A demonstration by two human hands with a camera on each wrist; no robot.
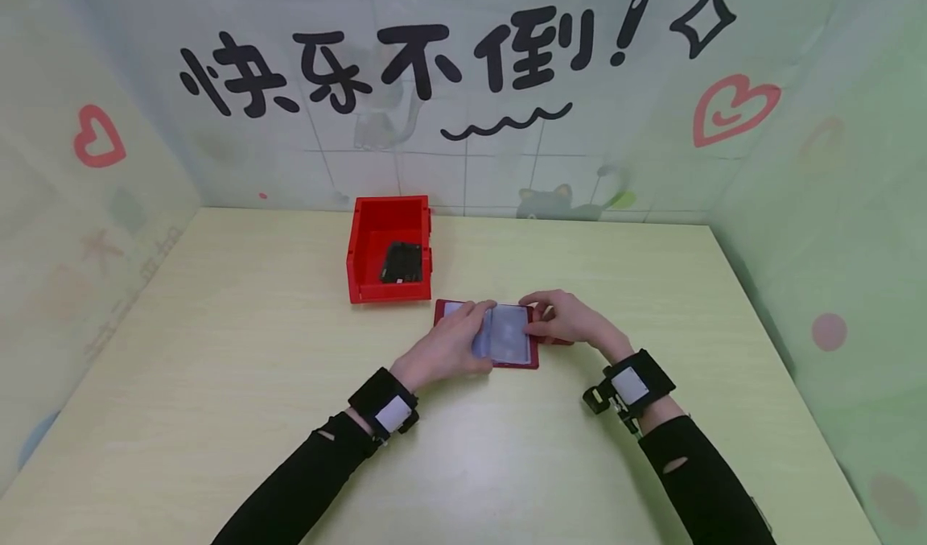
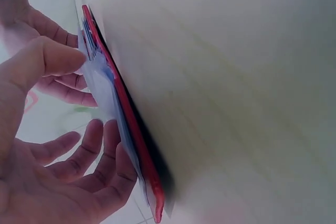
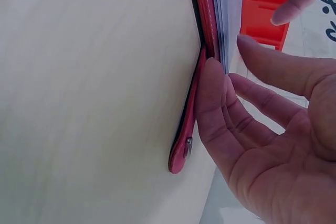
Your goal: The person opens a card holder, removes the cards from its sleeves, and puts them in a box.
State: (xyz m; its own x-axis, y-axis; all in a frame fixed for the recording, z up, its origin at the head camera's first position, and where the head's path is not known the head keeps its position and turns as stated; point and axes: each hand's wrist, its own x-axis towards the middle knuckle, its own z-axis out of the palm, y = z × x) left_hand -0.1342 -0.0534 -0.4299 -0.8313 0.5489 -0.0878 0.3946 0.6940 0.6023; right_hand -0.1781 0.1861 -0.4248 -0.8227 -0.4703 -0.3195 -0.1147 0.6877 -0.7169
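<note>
- On the counter (image 1: 217, 384), just in front of the red bin (image 1: 389, 249), a red card holder (image 1: 500, 337) lies open, clear sleeves exposed.
- Left hand (image 1: 445, 350) pinches a sleeve; right hand (image 1: 568, 317) holds the right flap with relaxed fingers.
- Sleeves look empty; filling seems undone.
- Bin holds 1 black item (image 1: 401, 262).

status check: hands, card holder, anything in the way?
Left hand pinching a clear sleeve of the open red card holder flat on table. Right hand fingers on its right edge and snap tab. Red bin behind, apart; nothing blocking.
</note>
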